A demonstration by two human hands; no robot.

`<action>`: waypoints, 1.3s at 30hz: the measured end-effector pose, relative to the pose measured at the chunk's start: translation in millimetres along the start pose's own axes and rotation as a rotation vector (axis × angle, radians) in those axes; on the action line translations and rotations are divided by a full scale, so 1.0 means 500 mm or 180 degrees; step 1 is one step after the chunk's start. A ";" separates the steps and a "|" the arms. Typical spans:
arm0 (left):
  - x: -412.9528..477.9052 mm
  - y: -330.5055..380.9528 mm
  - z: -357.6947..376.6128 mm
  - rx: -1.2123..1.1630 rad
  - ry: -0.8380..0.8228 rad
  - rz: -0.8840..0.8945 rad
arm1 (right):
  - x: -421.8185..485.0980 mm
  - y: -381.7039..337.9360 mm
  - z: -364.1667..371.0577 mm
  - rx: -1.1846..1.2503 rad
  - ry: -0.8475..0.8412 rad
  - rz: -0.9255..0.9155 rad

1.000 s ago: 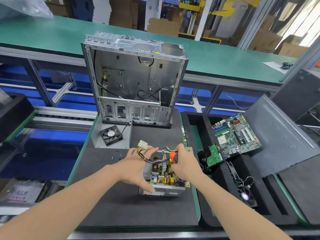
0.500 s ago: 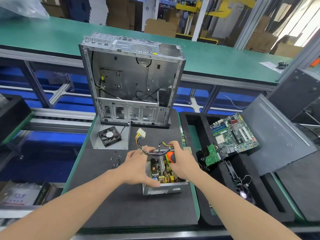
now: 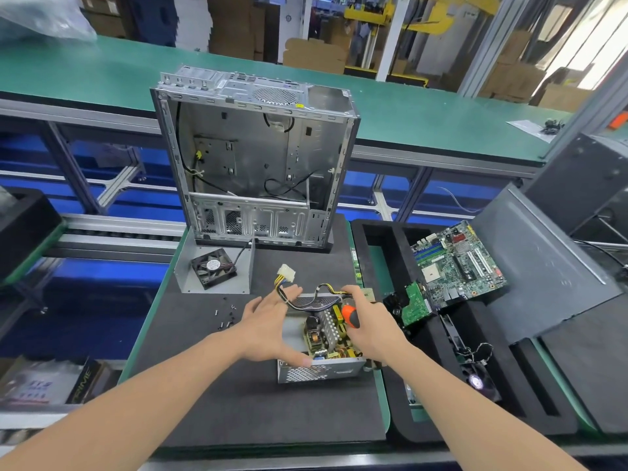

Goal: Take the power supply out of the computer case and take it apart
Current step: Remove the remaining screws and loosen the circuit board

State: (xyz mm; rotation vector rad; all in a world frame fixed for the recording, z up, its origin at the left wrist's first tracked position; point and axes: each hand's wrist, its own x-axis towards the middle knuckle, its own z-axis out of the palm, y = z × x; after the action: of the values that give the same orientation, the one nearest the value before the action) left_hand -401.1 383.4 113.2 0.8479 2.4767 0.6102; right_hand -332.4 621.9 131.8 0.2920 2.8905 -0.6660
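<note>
The power supply (image 3: 319, 370) sits lid-off on the dark surface (image 3: 238, 402) in front of the upright, gutted computer case (image 3: 251, 158), its circuit board exposed and its cable bundle (image 3: 306, 302) arching over the far edge. The left hand (image 3: 268, 329) spans its left side with fingers spread and fairly straight (thumb on the near rim), while the right hand (image 3: 373, 329) has its fingers wrapped round an orange-handled screwdriver (image 3: 350, 316) above the board. Loose screws (image 3: 226, 316) and a fan (image 3: 213, 267) lie to the left; a motherboard (image 3: 458, 263) rests on the foam tray (image 3: 373, 232) to the right.
</note>
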 end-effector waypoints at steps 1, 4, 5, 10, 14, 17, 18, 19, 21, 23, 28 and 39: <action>-0.001 0.001 -0.001 -0.0071 0.0004 -0.0015 | 0.000 0.007 -0.002 0.0041 0.0004 -0.0023; -0.001 0.006 -0.002 -0.0255 -0.0006 -0.0108 | -0.003 0.023 -0.007 0.0150 -0.0033 -0.0110; -0.001 0.008 -0.005 -0.0250 -0.0026 -0.0133 | -0.003 0.027 -0.007 0.0191 -0.0026 -0.0126; -0.002 0.019 -0.011 -0.0351 -0.0020 -0.0110 | -0.009 0.033 0.000 0.0145 0.0067 -0.0129; 0.001 0.019 -0.009 -0.0272 0.0028 -0.0098 | -0.014 0.044 -0.001 0.0204 0.0118 -0.0096; -0.001 0.013 -0.008 -0.0643 0.0042 -0.0181 | -0.018 0.060 -0.015 0.0163 0.0145 -0.0048; -0.001 0.011 -0.008 -0.0693 0.0028 -0.0163 | -0.019 0.067 -0.021 0.0141 0.0135 -0.0041; 0.000 0.010 -0.009 -0.0655 -0.0001 -0.0118 | -0.019 0.073 -0.028 0.0101 0.0128 -0.0025; 0.006 0.011 -0.010 -0.0446 -0.0068 -0.0032 | -0.019 0.086 -0.044 0.0005 0.0134 0.0058; 0.012 0.014 -0.012 -0.0246 -0.0146 -0.0078 | -0.016 0.096 -0.061 -0.0014 0.0173 0.0134; 0.032 0.012 -0.015 0.0005 -0.0177 -0.0087 | -0.008 0.111 -0.104 -0.0110 0.0250 0.0171; 0.078 0.100 -0.019 -0.0254 0.0550 -0.0056 | -0.001 0.111 -0.182 -0.0181 0.0094 -0.0126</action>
State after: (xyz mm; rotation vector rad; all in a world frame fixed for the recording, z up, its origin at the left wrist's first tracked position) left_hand -411.3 442.0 137.2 0.7714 2.5905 0.8011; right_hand -329.8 711.1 189.7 0.2397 2.9446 -0.5892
